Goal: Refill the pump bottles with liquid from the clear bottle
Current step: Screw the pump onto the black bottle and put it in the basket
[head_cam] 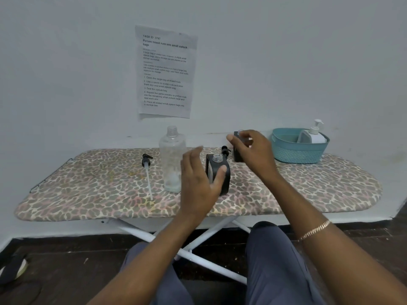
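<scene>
An uncapped clear bottle (172,159) stands upright on the leopard-print ironing board (88,194), with only a little liquid at its bottom. Just right of it stands a black square pump bottle (222,179) with an open neck. My left hand (198,183) cups its left side, thumb pressed on its front face. Farther back, my right hand (251,150) pinches the top of a second black pump bottle (237,156). One black pump head with a long tube (147,170) lies left of the clear bottle. Another pump head (225,149) lies between the two black bottles.
A teal basket (297,153) at the back right of the board holds a white pump bottle (315,133). A printed sheet (166,71) hangs on the wall behind the board. My knees are under the board's front edge, by its white crossed legs (198,238).
</scene>
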